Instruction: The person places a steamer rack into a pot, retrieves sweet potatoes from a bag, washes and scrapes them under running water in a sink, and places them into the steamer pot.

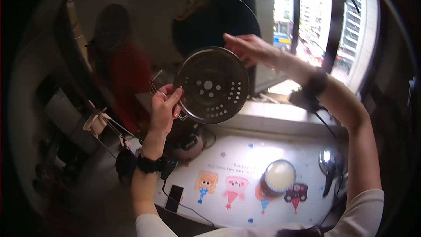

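A round metal steamer tray (pixel 221 88) with punched holes is held up above the table, its flat face toward me. My left hand (pixel 165 105) is closed on its left rim, thumb in front. Bent wire (pixel 154 81) sticks out around that hand; I cannot tell whether it belongs to the tray. My right hand (pixel 252 49) is by the tray's upper right rim, fingers apart and thumb pointing left. Whether it touches the rim is unclear. Behind the tray, a large dark round pan-like object (pixel 215 19) shows against the wall.
A bowl of whitish liquid (pixel 280 175) stands on the cartoon-printed table cover (pixel 245 158). A phone (pixel 174 198), a dark rounded appliance (pixel 188 145) and a shiny round object with a black handle (pixel 329 163) are around it. A person in red (pixel 129 72) shows dimly at left; windows (pixel 313 17) at right.
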The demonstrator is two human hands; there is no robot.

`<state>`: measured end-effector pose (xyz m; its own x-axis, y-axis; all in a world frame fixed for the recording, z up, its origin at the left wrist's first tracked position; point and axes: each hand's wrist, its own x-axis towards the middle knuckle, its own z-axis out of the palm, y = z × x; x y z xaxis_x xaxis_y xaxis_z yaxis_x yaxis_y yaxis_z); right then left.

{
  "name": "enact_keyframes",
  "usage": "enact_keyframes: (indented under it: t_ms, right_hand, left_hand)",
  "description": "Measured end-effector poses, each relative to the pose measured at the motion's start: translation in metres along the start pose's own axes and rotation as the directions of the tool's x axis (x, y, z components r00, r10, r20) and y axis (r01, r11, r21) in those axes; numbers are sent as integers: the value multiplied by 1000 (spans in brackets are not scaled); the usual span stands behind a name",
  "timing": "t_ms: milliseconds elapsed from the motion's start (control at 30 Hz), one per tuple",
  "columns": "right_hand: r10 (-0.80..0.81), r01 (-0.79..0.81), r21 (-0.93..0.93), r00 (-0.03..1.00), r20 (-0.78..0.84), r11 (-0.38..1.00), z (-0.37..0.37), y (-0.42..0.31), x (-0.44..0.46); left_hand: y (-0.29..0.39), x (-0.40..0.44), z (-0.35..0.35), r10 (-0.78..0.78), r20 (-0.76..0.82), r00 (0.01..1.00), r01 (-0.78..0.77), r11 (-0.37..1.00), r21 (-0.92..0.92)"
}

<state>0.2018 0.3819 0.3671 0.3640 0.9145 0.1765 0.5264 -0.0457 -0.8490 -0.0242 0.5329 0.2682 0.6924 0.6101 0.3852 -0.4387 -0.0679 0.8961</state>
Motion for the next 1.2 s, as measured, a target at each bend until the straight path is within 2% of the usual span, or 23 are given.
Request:
enact_keyframes:
  t_ms: [33, 67, 167, 200, 233, 300, 367, 433, 467, 500, 533, 567, 600, 633, 700, 800, 900, 933, 967, 1000, 1100, 1167, 1200]
  right_hand:
    - [61, -86, 199, 990, 127, 976, 6, 19, -37]
    - [82, -110, 272, 990, 111, 956, 15, 33, -78]
    - [139, -160, 405, 987, 80, 900, 17, 78, -193]
    - [209, -191, 518, 978, 24, 834, 14, 99, -229]
    - [306, -212, 600, 950, -58, 771, 10, 99, -270]
    - [431, -150, 768, 885, -177, 623, -5, 140, -348]
    - [590, -68, 868, 760, -275, 492, -15, 163, -438]
    - [716, 67, 957, 649, -258, 284, -1, 185, -530]
    - [760, 169, 958, 584, -287, 232, 9, 189, -574]
    - [793, 269, 945, 527, -306, 187, 20, 192, -616]
    - [772, 363, 917, 530, -351, 167, 29, 198, -658]
    - [744, 496, 842, 477, -468, 212, 37, 188, -682]
    - [764, 553, 790, 380, -521, 264, 35, 178, -700]
    - [775, 607, 730, 282, -566, 312, 40, 172, -721]
    - [774, 641, 659, 155, -614, 394, 47, 173, -769]
    - [764, 683, 562, 9, -645, 466, 55, 177, -844]
    - [767, 690, 505, -115, -631, 519, 60, 191, -892]
    - [782, 695, 488, -172, -599, 527, 59, 198, -902]
    - [794, 700, 472, -227, -564, 536, 58, 205, -910]
    - [794, 732, 459, -183, -579, 503, 57, 213, -919]
    - [763, 786, 446, -49, -645, 428, 45, 226, -929]
    - [701, 782, 458, 39, -712, 422, 25, 225, -915]
    - [688, 787, 464, 70, -723, 408, 18, 230, -914]
  left_hand:
    - [-7, -5, 13, -12, 46, 999, 12, 1000, 13]
    - [-17, -9, 24, -26, 105, 994, 23, 999, 25]
    - [-38, -32, 80, -224, 275, 935, 173, 965, 199]
    - [-36, -42, 103, -356, 385, 851, 249, 920, 301]
    - [-45, -51, 126, -397, 474, 786, 244, 903, 352]
    - [-61, -61, 174, -501, 608, 615, 255, 857, 448]
    - [-85, -72, 222, -515, 689, 510, 237, 854, 463]
    - [-99, -91, 277, -507, 757, 412, 180, 860, 478]
    - [-109, -103, 302, -477, 797, 370, 165, 878, 449]
    - [-119, -117, 328, -446, 823, 351, 240, 893, 382]
    - [-129, -128, 355, -426, 863, 270, 193, 902, 385]
    - [-138, -136, 385, -409, 892, 194, 145, 911, 386]
    - [-148, -144, 419, -410, 906, 106, 147, 908, 393]
    - [-159, -160, 451, -385, 920, 76, 157, 915, 371]
    - [-175, -187, 518, -417, 909, 4, 185, 894, 409]
    - [-206, -230, 615, -407, 911, -60, 68, 909, 411]
    - [-255, -270, 691, -372, 927, -53, -183, 916, 357]
    - [-282, -283, 711, -244, 969, -45, -397, 894, 206]
    - [-314, -296, 728, -112, 991, -68, -590, 806, 51]
    - [-342, -307, 737, 12, 993, -121, -746, 658, -99]
    - [-393, -336, 733, -225, 937, -267, -754, 654, -58]
    - [-439, -354, 722, -369, 891, -264, -769, 638, 37]
    - [-426, -364, 716, -463, 856, -230, -781, 612, 121]
